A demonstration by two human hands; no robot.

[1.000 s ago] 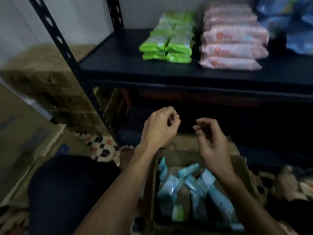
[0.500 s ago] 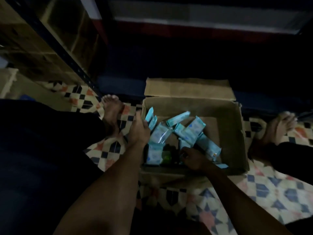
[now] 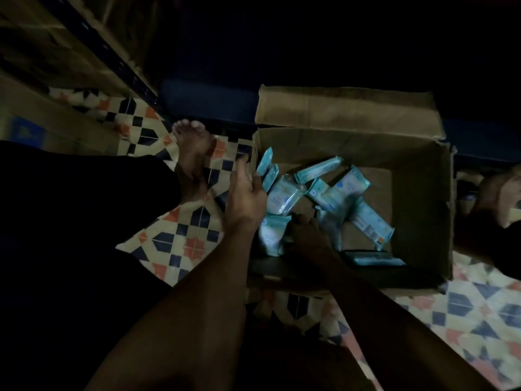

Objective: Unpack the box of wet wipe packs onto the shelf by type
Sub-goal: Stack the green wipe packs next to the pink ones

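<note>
Dim room: patterned tile floor (image 3: pixel 180 235), dark perforated shelving upright (image 3: pixel 112 56), stacked cardboard cartons (image 3: pixel 42 60) behind.

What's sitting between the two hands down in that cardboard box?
In the head view, a light blue wipe pack stands between the left hand and the right hand, inside the box.

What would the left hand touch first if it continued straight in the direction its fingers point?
Probably the box's left wall, beside the upright blue packs; the left hand points along that edge. Depth is unclear.
</note>
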